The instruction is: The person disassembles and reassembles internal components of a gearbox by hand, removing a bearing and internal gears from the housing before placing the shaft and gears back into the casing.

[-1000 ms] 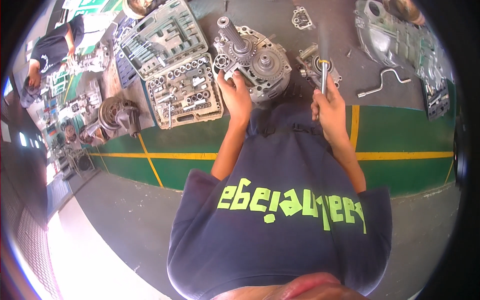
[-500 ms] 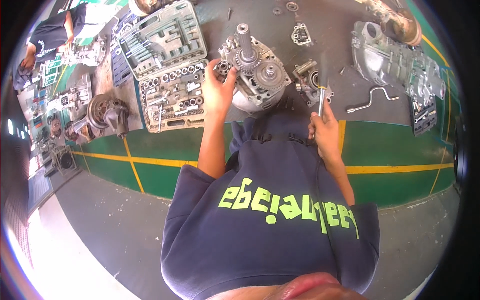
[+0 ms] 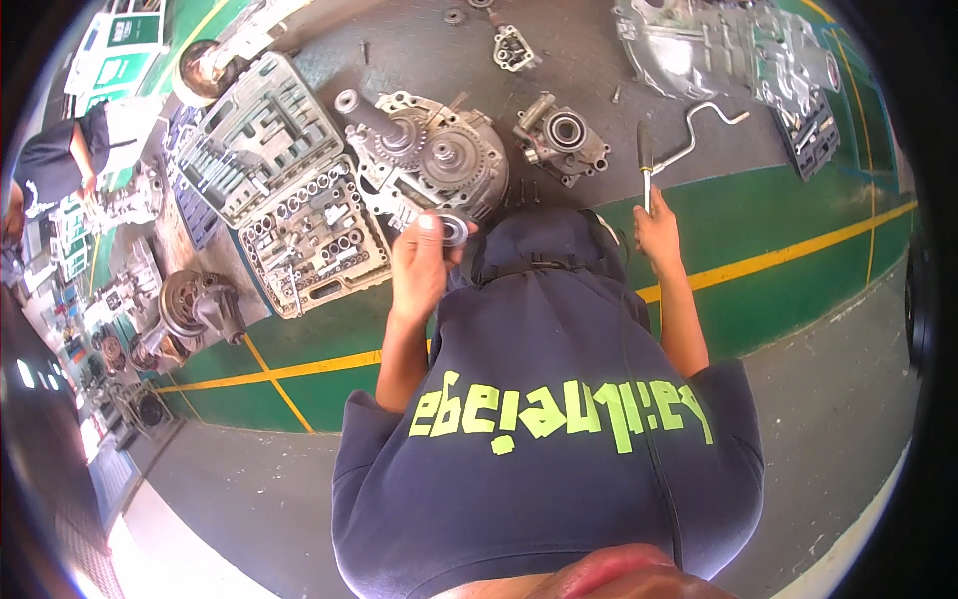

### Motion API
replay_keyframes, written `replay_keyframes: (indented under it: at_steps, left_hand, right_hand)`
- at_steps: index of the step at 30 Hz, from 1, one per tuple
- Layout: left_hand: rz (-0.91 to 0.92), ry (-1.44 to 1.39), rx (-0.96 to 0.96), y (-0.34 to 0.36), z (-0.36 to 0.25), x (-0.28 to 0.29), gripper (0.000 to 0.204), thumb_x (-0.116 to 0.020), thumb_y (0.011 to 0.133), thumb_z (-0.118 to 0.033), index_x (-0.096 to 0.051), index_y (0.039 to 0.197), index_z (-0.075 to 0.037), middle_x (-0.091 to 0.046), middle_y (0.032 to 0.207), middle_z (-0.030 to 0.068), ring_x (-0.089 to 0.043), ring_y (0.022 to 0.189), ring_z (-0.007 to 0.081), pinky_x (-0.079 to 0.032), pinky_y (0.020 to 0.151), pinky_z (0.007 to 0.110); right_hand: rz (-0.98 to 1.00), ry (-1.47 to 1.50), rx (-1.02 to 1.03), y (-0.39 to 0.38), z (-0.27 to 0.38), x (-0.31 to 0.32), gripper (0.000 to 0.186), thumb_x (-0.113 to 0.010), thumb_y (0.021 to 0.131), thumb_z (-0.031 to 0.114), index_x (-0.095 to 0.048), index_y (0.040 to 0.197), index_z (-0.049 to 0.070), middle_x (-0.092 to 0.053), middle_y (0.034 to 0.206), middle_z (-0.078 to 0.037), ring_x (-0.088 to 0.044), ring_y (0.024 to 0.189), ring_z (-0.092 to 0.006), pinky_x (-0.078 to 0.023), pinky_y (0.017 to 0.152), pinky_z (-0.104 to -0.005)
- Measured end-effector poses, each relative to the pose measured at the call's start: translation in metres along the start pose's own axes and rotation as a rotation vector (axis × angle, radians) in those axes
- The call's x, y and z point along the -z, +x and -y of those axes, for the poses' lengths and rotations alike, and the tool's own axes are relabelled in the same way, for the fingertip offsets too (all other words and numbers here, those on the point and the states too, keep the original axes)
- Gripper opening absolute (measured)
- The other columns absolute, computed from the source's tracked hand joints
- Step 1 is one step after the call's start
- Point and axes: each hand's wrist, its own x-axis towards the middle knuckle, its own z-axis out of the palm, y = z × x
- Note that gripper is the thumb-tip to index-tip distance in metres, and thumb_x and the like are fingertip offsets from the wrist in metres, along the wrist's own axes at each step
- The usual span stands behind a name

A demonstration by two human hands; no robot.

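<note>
Between the thumb and fingers of my left hand [image 3: 417,268] is a small ring-shaped metal bearing [image 3: 455,232], held near the table's front edge. Just beyond it stands an open gearbox housing [image 3: 489,160] with a splined shaft [image 3: 371,112] and toothed gears [image 3: 447,155]. My right hand [image 3: 657,238] grips a screwdriver [image 3: 646,150] by its metal shaft, the dark handle pointing up and away from me. To the left of the screwdriver lies a metal cover with a round bearing [image 3: 565,130] in it. Several bolts [image 3: 524,192] are near the edge.
A socket set case [image 3: 329,282] lies unfolded at left. A cranked wrench [image 3: 691,135] rests beyond my right hand, with a large transmission casing [image 3: 689,50] behind. A small casting [image 3: 513,48] lies far off. Another person [image 3: 62,165] works at far left.
My left hand has carried the bearing away from the gearbox top toward me. The view has turned, shifting the table's things. My right hand still holds the screwdriver.
</note>
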Motion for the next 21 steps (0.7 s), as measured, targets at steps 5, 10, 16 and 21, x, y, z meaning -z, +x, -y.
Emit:
replay_keyframes:
  at_steps: [5,10,16,21]
  left_hand:
    - [0.154,0.401,0.035,0.032,0.000,-0.062,0.034,-0.053,0.103,-0.031,-0.062,0.097,0.002,-0.063,0.073,0.0044,-0.059,0.071,0.0117,-0.047,0.068,0.029]
    - [0.171,0.527,0.045,0.056,0.004,-0.110,0.028,-0.057,0.101,-0.027,-0.062,0.101,0.001,-0.068,0.080,0.0052,-0.059,0.076,0.0117,-0.046,0.073,0.029]
    - [0.210,0.526,0.141,0.055,0.019,-0.110,0.035,-0.058,0.099,-0.034,-0.063,0.100,0.001,-0.070,0.082,0.0078,-0.063,0.078,0.0166,-0.048,0.075,0.034]
    - [-0.057,0.617,0.173,0.019,0.066,-0.052,0.044,-0.058,0.097,-0.042,-0.064,0.100,0.002,-0.065,0.084,0.0164,-0.062,0.080,0.0235,-0.048,0.077,0.038]
  right_hand:
    - [-0.079,-0.204,-0.056,0.045,-0.073,0.002,0.058,-0.057,0.094,0.015,-0.042,0.149,0.004,-0.056,0.068,-0.003,-0.052,0.054,-0.0097,-0.046,0.048,-0.0276]
    - [-0.240,-0.334,0.171,0.078,-0.112,-0.018,0.057,-0.057,0.090,0.022,-0.046,0.146,0.011,-0.066,0.112,-0.031,-0.062,0.106,-0.0502,-0.049,0.090,-0.0543]
    - [-0.110,-0.393,0.155,0.110,-0.118,-0.030,0.064,-0.058,0.091,0.018,-0.035,0.150,0.007,-0.062,0.125,-0.028,-0.061,0.113,-0.0450,-0.049,0.093,-0.0525]
    - [-0.168,-0.569,0.440,0.141,-0.116,-0.038,0.067,-0.062,0.089,0.014,-0.033,0.148,-0.002,-0.043,0.135,-0.032,-0.045,0.124,-0.0500,-0.040,0.105,-0.0504]
